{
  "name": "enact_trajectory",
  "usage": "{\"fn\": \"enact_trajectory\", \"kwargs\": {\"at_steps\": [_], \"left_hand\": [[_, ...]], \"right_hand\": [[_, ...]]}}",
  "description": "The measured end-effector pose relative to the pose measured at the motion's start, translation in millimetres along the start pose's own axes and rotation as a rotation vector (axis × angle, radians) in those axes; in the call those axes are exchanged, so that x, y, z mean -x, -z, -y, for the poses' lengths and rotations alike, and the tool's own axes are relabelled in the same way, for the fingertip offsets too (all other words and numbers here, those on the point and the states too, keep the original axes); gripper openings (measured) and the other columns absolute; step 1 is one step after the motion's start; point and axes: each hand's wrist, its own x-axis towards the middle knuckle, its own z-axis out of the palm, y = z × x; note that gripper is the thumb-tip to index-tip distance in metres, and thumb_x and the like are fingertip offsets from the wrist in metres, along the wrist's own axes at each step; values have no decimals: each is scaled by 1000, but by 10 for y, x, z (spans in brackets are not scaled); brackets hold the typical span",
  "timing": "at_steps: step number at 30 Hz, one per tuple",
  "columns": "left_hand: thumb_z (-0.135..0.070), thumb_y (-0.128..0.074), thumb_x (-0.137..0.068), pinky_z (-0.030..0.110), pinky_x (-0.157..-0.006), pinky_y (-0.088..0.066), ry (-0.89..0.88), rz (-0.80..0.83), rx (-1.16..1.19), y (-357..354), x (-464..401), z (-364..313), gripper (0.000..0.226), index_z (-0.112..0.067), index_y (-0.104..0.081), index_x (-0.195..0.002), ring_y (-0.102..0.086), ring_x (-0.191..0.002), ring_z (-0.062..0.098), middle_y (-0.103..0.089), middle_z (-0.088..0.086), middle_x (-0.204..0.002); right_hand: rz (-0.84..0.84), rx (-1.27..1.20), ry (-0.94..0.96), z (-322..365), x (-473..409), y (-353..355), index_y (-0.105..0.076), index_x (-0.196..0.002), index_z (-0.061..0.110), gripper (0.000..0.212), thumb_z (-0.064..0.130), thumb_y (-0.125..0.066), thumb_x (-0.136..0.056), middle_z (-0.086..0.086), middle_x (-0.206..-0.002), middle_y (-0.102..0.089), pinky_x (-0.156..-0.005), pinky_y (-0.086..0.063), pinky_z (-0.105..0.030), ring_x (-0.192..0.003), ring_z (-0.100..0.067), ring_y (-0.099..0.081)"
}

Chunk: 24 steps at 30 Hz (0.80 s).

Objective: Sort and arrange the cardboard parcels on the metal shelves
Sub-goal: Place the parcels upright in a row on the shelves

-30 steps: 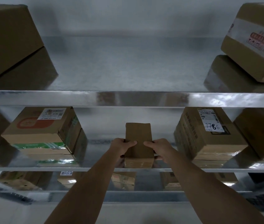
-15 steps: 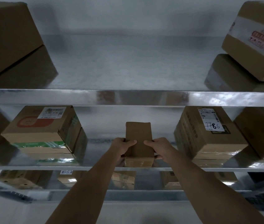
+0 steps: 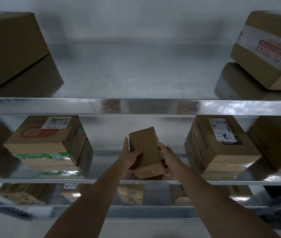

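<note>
A small plain brown parcel (image 3: 145, 150) sits tilted at the front of the middle metal shelf (image 3: 102, 181), between both my hands. My left hand (image 3: 129, 156) grips its left side, thumb across the top face. My right hand (image 3: 168, 159) holds its right side, fingers curled round the lower edge. The parcel's top end leans to the right, and its near end is at the shelf's front lip. Whether it rests on the shelf or is lifted off it I cannot tell.
On the middle shelf, a labelled box with green tape (image 3: 50, 143) stands left, and a box marked 7786 (image 3: 218, 145) right. The top shelf (image 3: 136, 105) carries a large box (image 3: 10, 48) left and a taped box (image 3: 270, 48) right. Several parcels lie on the bottom shelf (image 3: 131, 193).
The small parcel has been turned and tilted, its far end swinging right. My left hand moved further along its side; my right hand dropped lower on the right edge.
</note>
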Motion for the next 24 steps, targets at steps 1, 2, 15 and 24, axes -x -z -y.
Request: {"fn": "enact_trajectory", "kwargs": {"at_steps": [1,2,15,24], "left_hand": [[-21,-62,-101,52,-111,-44,-13,20,43,-3,-9,5,82,-38,-9,-163,-50,-133,37,-44,2,-148],[-24,-60,-101,55,-111,-45,-15,35,54,-12,-22,14,76,-40,-17,-161,-53,-129,37,-46,4,-150],[-71,-62,-86,45,-92,-57,142,153,103,-97,72,-85,75,-26,-50,-145,-67,-111,27,-68,6,-128],[-47,-68,-94,61,-102,-50,184,110,80,11,52,24,60,-17,-53,-144,-60,-123,32,-63,11,-134]], "right_hand": [[-6,-9,17,14,0,18,-49,-122,28,36,57,-39,-104,-7,-115,-60,-79,-56,-40,-97,-23,-61],[-23,13,43,27,-12,36,-50,-125,28,34,54,-40,-105,-9,-122,-59,-81,-55,-39,-101,-23,-61],[3,85,210,61,-3,130,-66,-118,12,29,27,-71,-94,-3,-110,-72,-62,-52,-18,-88,-10,-68],[18,65,139,26,-27,122,-62,-108,21,21,29,-73,-93,-1,-113,-69,-79,-56,-35,-99,-19,-68]]}}
